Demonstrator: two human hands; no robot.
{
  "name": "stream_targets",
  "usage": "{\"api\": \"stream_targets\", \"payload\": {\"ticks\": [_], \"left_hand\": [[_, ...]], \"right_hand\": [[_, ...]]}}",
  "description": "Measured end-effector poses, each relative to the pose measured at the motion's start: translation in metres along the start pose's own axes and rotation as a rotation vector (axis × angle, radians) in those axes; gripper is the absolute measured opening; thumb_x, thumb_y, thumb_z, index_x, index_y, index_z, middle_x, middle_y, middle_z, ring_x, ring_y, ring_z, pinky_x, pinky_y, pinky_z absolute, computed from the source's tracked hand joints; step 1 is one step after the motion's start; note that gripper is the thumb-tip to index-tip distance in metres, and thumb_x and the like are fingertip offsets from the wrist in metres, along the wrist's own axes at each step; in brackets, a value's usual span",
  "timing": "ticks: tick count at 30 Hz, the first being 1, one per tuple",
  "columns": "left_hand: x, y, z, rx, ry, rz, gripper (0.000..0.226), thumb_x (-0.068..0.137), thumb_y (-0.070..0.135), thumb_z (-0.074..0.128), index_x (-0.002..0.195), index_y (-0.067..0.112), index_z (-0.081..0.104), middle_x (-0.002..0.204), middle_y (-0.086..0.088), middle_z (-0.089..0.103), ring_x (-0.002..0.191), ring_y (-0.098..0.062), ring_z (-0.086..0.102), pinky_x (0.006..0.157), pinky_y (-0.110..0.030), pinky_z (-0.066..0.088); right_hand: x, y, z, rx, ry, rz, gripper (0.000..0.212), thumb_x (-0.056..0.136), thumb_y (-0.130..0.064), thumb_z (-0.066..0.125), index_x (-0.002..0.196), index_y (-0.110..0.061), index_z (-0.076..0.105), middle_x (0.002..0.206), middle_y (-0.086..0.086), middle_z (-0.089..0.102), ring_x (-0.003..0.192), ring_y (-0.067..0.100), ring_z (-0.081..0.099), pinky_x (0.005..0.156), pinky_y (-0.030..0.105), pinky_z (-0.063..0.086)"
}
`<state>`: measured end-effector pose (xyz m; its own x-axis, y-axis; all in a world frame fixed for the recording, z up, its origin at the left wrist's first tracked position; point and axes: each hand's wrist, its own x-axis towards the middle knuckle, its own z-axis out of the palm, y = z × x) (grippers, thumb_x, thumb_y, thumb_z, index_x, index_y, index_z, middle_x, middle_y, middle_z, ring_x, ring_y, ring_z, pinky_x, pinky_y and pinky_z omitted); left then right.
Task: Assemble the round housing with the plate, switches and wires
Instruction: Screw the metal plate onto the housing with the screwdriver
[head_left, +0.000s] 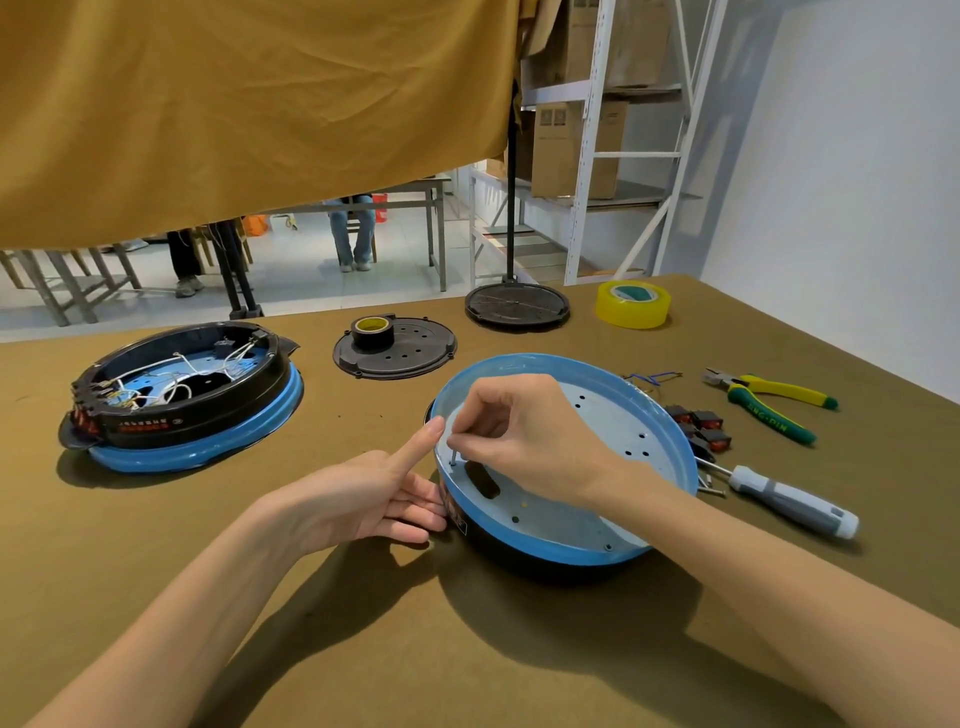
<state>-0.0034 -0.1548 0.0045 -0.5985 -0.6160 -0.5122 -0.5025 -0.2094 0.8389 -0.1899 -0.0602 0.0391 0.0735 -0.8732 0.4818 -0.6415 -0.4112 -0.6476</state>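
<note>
The round housing sits on the desk near its front edge, its blue rim up and a pale plate seated inside; it is steadied by the left hand, whose straight fingers are pressed against the black side wall, index finger raised to the rim. A small screw is pinched by the right hand and stood over a hole near the left wall; the step would best be done with the screw kept upright and started by the fingers before the screwdriver at the right is taken up; a tilted start could cross the thread. In a second housing, far left, white wires are seen; loose switches lie just right of the near housing.
</note>
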Motion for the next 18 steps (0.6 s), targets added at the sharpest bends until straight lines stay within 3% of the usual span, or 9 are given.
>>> {"api": "stream_targets", "payload": {"ticks": [3, 7, 11, 14, 18], "left_hand": [[-0.001, -0.006, 0.000, -0.027, 0.016, 0.039, 0.102, 0.058, 0.091, 0.062, 0.107, 0.002, 0.074, 0.098, -0.010, 0.080, 0.089, -0.016, 0.078, 0.074, -0.027, 0.061], [0.000, -0.014, 0.002, -0.063, 0.065, 0.102, 0.117, 0.035, 0.096, 0.072, 0.106, 0.003, 0.075, 0.100, -0.013, 0.080, 0.092, -0.020, 0.078, 0.074, -0.027, 0.062], [0.000, -0.015, 0.010, -0.088, 0.110, 0.190, 0.122, 0.031, 0.098, 0.071, 0.110, 0.006, 0.074, 0.101, -0.011, 0.080, 0.093, -0.020, 0.078, 0.081, -0.030, 0.064], [-0.005, -0.013, 0.016, -0.087, 0.149, 0.324, 0.114, 0.037, 0.098, 0.070, 0.111, 0.011, 0.074, 0.101, -0.007, 0.080, 0.095, -0.020, 0.078, 0.077, -0.026, 0.062], [-0.017, -0.008, 0.019, -0.075, 0.163, 0.429, 0.089, 0.064, 0.088, 0.066, 0.111, 0.013, 0.072, 0.099, -0.004, 0.081, 0.095, -0.018, 0.078, 0.076, -0.018, 0.059]], "right_hand": [[-0.002, 0.002, 0.000, 0.021, 0.099, 0.046, 0.006, 0.086, -0.009, 0.079, 0.088, -0.013, 0.075, 0.078, -0.007, 0.074, 0.073, 0.010, 0.071, 0.067, 0.024, 0.059], [-0.005, 0.005, -0.004, 0.067, 0.337, 0.141, 0.009, 0.088, -0.011, 0.076, 0.089, -0.018, 0.071, 0.077, -0.010, 0.072, 0.070, 0.008, 0.070, 0.063, 0.019, 0.055], [-0.008, 0.000, -0.003, 0.029, 0.325, 0.082, 0.008, 0.090, -0.013, 0.076, 0.092, -0.018, 0.070, 0.079, -0.012, 0.071, 0.074, 0.010, 0.069, 0.063, 0.022, 0.057], [-0.014, -0.005, 0.000, 0.030, 0.325, 0.003, 0.009, 0.090, -0.011, 0.075, 0.091, -0.018, 0.069, 0.079, -0.012, 0.069, 0.074, 0.013, 0.068, 0.062, 0.020, 0.053], [-0.019, -0.008, -0.003, 0.038, 0.384, -0.087, 0.009, 0.089, -0.009, 0.074, 0.091, -0.016, 0.069, 0.080, -0.011, 0.068, 0.073, 0.015, 0.066, 0.061, 0.019, 0.051]]}}
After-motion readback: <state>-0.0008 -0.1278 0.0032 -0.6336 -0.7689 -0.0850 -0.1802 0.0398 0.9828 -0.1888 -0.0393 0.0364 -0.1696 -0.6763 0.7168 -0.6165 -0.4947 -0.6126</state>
